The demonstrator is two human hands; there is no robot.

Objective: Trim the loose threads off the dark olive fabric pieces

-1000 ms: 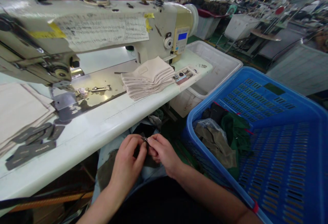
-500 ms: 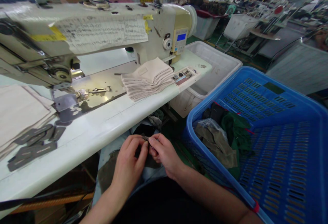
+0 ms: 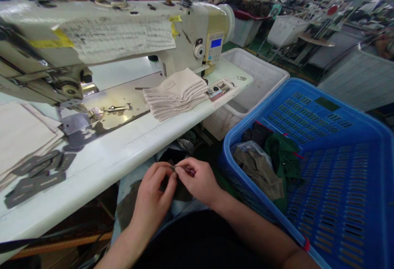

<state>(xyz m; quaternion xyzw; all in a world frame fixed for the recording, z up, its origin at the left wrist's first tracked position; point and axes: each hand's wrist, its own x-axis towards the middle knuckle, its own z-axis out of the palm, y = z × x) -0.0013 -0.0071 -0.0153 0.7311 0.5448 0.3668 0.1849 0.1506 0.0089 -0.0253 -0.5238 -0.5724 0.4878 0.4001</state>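
Over my lap, below the table's front edge, my left hand (image 3: pixel 158 185) and my right hand (image 3: pixel 197 178) meet at their fingertips. Both pinch something small and dark between them, too small to make out. Above them on the white table (image 3: pixel 123 160) stands a sewing machine (image 3: pixel 191 35). A stack of folded beige cloth pieces (image 3: pixel 175 94) lies right of its needle area. At the left are flat beige cloth pieces (image 3: pixel 24 137) with several dark grey labels (image 3: pixel 40 178) in front of them.
To the right stands a blue basket (image 3: pixel 332 150) holding green and brown cloth (image 3: pixel 261 170). A white bin (image 3: pixel 255 68) is behind it, beside the table's end. More bins and cloth heaps fill the background.
My right hand has turned slightly, its fingers now further over the pinched item. The camera view has shifted a little. My left hand is nearly unchanged.
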